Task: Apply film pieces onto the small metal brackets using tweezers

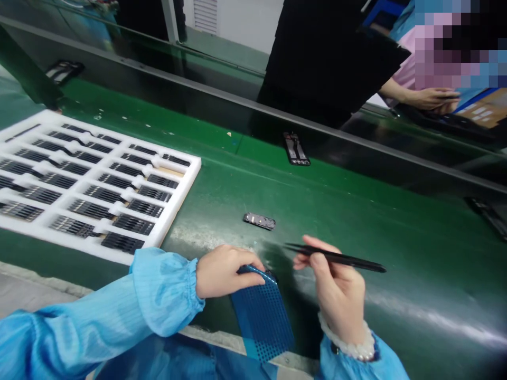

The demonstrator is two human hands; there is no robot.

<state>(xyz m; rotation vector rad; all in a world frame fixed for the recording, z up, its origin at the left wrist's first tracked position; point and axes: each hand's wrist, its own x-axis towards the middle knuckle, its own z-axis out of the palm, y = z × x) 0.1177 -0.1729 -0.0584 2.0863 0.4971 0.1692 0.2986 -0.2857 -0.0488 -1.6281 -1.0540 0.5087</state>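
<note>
The white tray (184, 183) is cut off on its left. Right of the tray, the left hand (227, 272) hides some of the top of the blue dotted sheet (263, 319). Bits on the small black part (259, 220) right of the tray are too tiny to tell. Far right of the tray, a person (433, 58) is partly blurred into squares.

Loose light-blue workwear (75, 332) is worn, with a white band (350, 347) at the right wrist.
The left sleeve (164, 290) is cut full, creased along the forearm and drawn into a gathered cuff (195, 286); fine lines are seen in its slightly shiny cloth. The right sleeve (358, 368) is made in the same blue. The white band is given a bumpy texture, and a small dark piece (335, 349) is seen beside it. The left hand (225, 272) and right hand (338, 287) are left bare.
</note>
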